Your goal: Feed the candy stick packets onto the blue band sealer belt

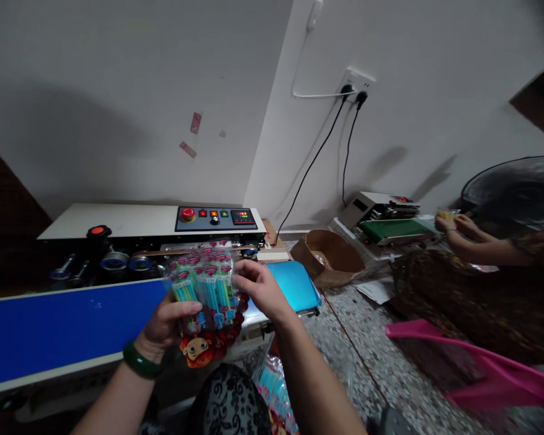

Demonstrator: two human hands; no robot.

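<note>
Before the sealing machine (154, 226), centre frame: one clear packet of straws (206, 287), held upright between both hands, long axis of the straws near vertical, top edge toward the machine's belt slot just behind.
- Left hand (167, 326): closed on the packet's lower left corner; green bangle (140, 361) at the wrist.
- Right hand (260, 287): fingers pinching the packet's upper right edge; the nearer to the machine.
- Blue conveyor (63, 326): runs left, below the packet.
- Far right: another person's hands (456, 226) at a second sealer (385, 220).

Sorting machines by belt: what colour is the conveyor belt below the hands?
Blue conveyor belt, clearest in the head view.
</note>
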